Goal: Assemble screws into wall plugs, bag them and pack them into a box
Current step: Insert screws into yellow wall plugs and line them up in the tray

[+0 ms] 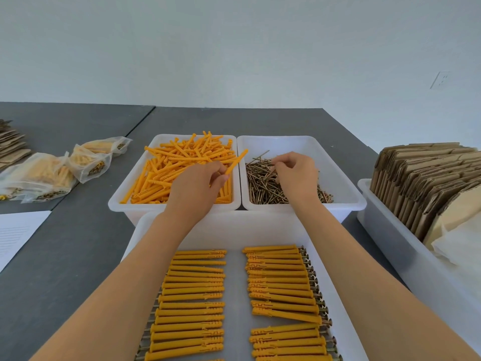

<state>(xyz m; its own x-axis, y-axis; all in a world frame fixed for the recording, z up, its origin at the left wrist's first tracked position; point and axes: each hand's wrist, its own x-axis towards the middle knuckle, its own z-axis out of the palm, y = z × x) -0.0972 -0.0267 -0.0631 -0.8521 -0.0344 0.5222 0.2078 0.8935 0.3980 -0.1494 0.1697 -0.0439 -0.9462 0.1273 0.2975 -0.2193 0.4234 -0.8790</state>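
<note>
My left hand (194, 188) pinches one orange wall plug (236, 161) above the white bin (135, 204) of loose orange plugs. My right hand (296, 175) reaches into the neighbouring white bin (346, 188) of brass screws (263, 188), its fingertips curled among the screws; whether they pinch one I cannot tell. Nearest to me, a white tray (236, 230) holds two columns of assembled plugs with screws (281, 280), laid side by side.
Several clear bags of finished plugs (52, 173) lie on the grey table at the left, with flat cardboard (10, 144) behind them and a paper sheet (18, 233) in front. A white bin of folded cardboard boxes (421, 178) stands at the right.
</note>
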